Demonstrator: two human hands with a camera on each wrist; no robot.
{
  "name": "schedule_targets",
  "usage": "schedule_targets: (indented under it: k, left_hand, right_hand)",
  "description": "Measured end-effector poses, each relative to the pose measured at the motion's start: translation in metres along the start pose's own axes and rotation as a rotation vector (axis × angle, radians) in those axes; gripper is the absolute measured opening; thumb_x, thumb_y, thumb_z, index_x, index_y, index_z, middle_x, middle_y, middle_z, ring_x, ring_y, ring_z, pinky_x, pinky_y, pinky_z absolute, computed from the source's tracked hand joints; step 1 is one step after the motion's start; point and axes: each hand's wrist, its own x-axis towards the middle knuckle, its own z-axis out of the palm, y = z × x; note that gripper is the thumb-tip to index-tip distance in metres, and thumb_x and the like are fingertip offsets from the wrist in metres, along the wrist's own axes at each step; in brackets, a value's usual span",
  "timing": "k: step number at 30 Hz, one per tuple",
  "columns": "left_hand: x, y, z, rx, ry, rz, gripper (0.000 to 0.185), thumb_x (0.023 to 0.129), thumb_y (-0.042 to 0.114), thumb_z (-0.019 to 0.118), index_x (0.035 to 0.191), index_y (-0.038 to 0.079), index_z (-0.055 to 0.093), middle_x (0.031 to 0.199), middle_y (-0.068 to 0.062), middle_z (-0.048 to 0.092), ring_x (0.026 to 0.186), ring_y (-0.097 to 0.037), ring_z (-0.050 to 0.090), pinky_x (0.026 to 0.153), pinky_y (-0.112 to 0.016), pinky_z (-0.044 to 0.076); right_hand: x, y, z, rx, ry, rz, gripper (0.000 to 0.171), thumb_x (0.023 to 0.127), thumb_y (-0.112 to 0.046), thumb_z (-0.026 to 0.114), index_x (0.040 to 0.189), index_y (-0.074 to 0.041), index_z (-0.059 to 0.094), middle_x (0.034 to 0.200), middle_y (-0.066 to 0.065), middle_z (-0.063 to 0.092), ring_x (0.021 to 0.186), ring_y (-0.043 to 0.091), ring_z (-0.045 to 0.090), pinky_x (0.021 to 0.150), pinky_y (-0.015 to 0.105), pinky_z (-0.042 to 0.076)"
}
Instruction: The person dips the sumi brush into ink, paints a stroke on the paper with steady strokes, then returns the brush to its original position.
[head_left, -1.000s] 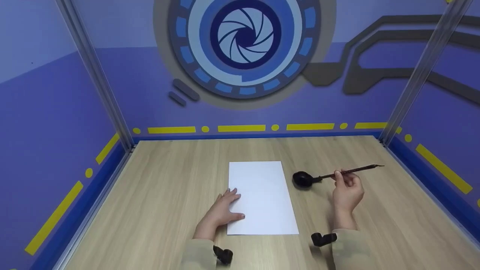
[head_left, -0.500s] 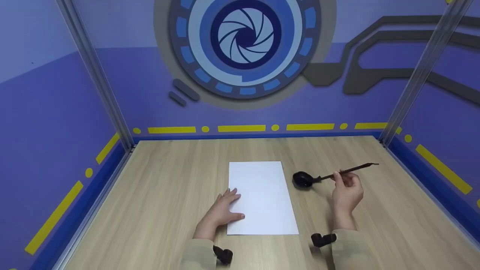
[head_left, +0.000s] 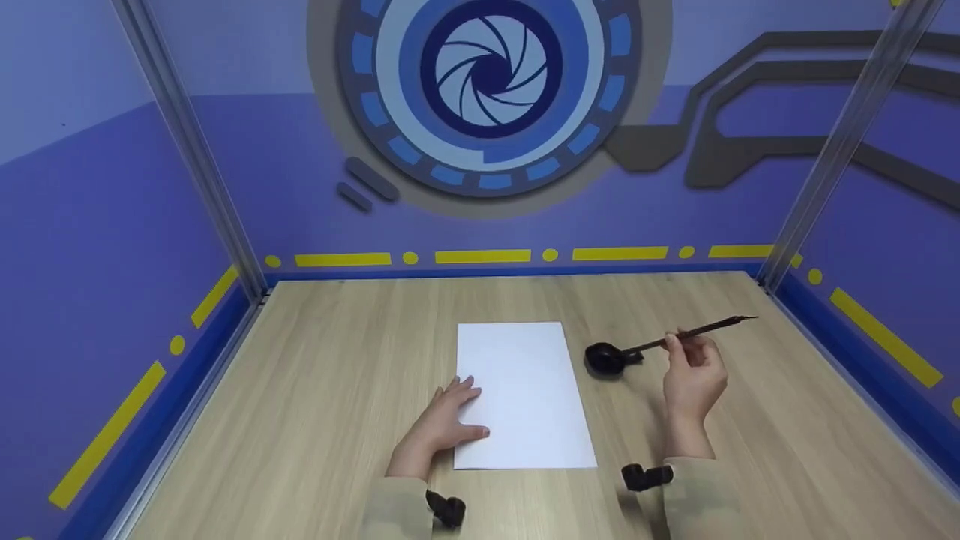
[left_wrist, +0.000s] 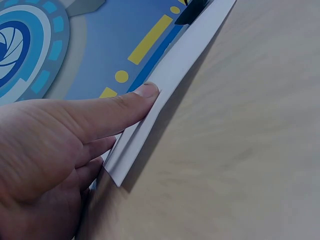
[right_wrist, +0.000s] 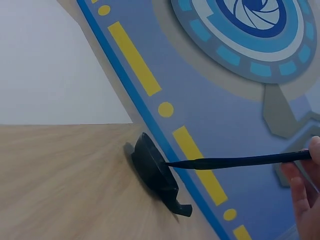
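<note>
On the table lies a white sheet of paper (head_left: pixel 525 390). My left hand (head_left: pixel 441 424) rests on its left edge, fingers spread, and the left wrist view shows the thumb on top of the paper (left_wrist: pixel 182 57). To the right of the sheet stands a small black ink dish (head_left: pixel 602 361) with a short handle. My right hand (head_left: pixel 694 382) pinches the shaft of a dark writing brush (head_left: pixel 716 327) between thumb and fingers. In the right wrist view the bristle end of the brush (right_wrist: pixel 240 162) is at the opening of the dish (right_wrist: pixel 150 167); contact inside is hidden.
The wooden table (head_left: pixel 337 360) is bounded by blue-purple walls with yellow markings. Metal posts (head_left: pixel 191 142) stand at the back corners. Dark camera mounts (head_left: pixel 448 512) stick out from both sleeves.
The right hand has tilted the brush, its far end rising toward the back wall. The bristle end has moved slightly left at the dish. My left hand and the paper stay put.
</note>
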Motion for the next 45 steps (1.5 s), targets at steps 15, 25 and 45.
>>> schedule_targets:
  k: [15,25,45]
  left_hand:
    - [-0.001,0.001,0.0,-0.007,0.012,0.0,0.072,0.084,0.022,0.085,0.146,0.0,0.054,0.166,-0.016,0.037,0.159,-0.039,0.022,0.132,-0.059,0.012]
    - [-0.001,0.002,0.001,0.006,0.018,0.002,0.072,0.084,0.024,0.084,0.146,0.0,0.055,0.165,-0.017,0.038,0.159,-0.039,0.022,0.133,-0.058,0.012]
    - [-0.002,0.001,0.0,-0.025,0.005,-0.005,0.073,0.085,0.022,0.084,0.147,0.0,0.054,0.166,-0.016,0.036,0.159,-0.039,0.02,0.133,-0.059,0.011]
  right_hand:
    - [-0.001,0.013,0.0,-0.137,-0.056,-0.036,0.021,0.095,0.001,0.069,0.114,0.01,0.069,0.11,0.032,0.074,0.081,-0.011,0.069,0.078,0.003,0.055]
    - [0.003,0.013,-0.001,-0.141,-0.027,-0.066,0.023,0.096,-0.011,0.072,0.113,0.005,0.071,0.096,-0.01,0.075,0.085,-0.01,0.068,0.08,0.005,0.056]
    - [0.003,0.03,-0.004,-0.136,0.042,0.061,0.021,0.091,-0.012,0.079,0.096,0.002,0.064,0.069,-0.026,0.064,0.061,-0.008,0.068,0.061,0.006,0.054]
